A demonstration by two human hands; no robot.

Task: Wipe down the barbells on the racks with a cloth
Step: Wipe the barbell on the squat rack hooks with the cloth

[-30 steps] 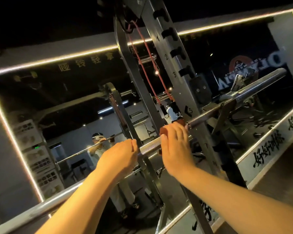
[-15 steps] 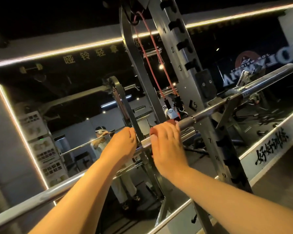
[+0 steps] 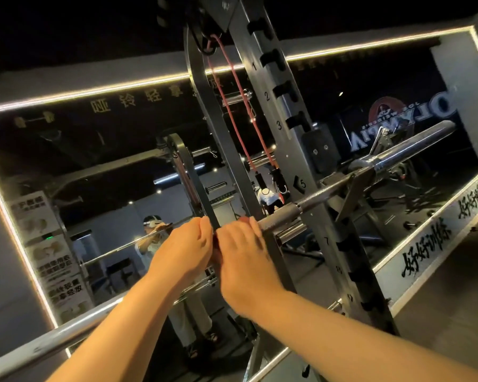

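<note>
A steel barbell (image 3: 319, 195) runs from lower left to upper right across the view, resting on a hook of the grey rack upright (image 3: 295, 150). My left hand (image 3: 184, 250) grips the bar with its fingers curled over the top. Right beside it, touching it, my right hand (image 3: 243, 260) is wrapped around the bar with a reddish-brown cloth (image 3: 243, 218) under its fingers; only small edges of the cloth show. The bar's thick sleeve (image 3: 414, 147) sticks out past the rack at the upper right.
A wall mirror (image 3: 94, 175) with a lit edge stands right behind the rack and reflects the gym and a person. A red resistance band (image 3: 239, 106) hangs along the upright. A second short chrome bar (image 3: 291, 234) lies just below the barbell.
My right hand with the cloth has slid left along the bar, away from the rack upright, until it meets my left hand. The left hand has kept its grip.
</note>
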